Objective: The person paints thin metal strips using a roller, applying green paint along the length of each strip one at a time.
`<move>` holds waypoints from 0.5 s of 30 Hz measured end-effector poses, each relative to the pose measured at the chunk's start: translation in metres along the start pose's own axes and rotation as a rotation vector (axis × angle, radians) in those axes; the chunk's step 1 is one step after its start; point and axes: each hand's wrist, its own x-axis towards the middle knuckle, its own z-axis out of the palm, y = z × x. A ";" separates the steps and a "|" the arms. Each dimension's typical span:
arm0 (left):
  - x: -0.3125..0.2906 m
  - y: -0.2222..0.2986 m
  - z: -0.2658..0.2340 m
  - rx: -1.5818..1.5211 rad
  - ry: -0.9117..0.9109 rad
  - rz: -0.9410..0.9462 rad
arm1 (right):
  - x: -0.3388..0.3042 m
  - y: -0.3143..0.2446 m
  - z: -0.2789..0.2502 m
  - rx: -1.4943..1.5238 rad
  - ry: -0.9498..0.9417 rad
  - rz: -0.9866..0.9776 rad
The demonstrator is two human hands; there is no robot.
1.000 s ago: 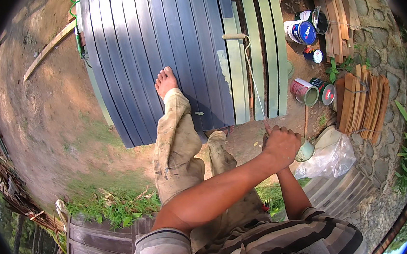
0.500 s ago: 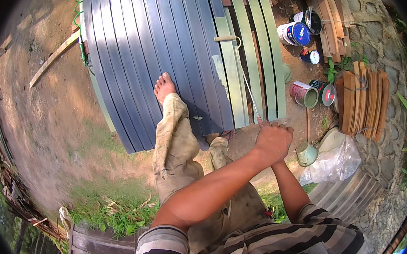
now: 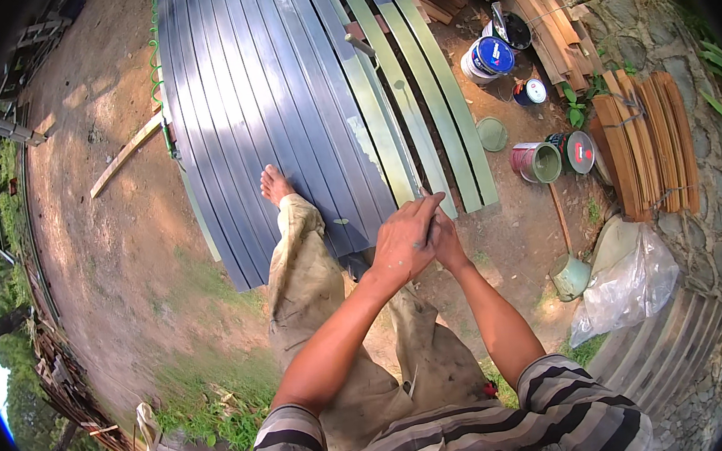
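Both hands are closed, one against the other, on the handle end of a long paint roller (image 3: 360, 45). My left hand (image 3: 402, 243) is at the left, and my right hand (image 3: 446, 242) presses against its right side, partly hidden. The roller's thin rod runs away from me over the boards to the roller head, which lies on a light green board at the far side. Beneath are dark blue-grey boards (image 3: 238, 90), side by side, with pale green boards (image 3: 423, 57) on their right, set apart by gaps. My bare foot (image 3: 275, 184) rests on the dark boards.
To the right stand an open paint can (image 3: 536, 163), a blue-lidded bucket (image 3: 488, 60) and a small can (image 3: 530, 92). Beyond are bundled wood strips (image 3: 646, 145) and a stone wall (image 3: 701, 187). A clear plastic sheet (image 3: 632, 279) lies near a pale green scoop-like container (image 3: 572, 277).
Both hands have moved left and closer to my body's middle. The roller head has moved farther away along the green boards, and its rod has turned. My view has shifted.
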 end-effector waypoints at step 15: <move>-0.237 -0.072 0.128 -0.094 -0.086 -0.723 | -0.238 0.035 -0.089 -0.229 -0.186 0.144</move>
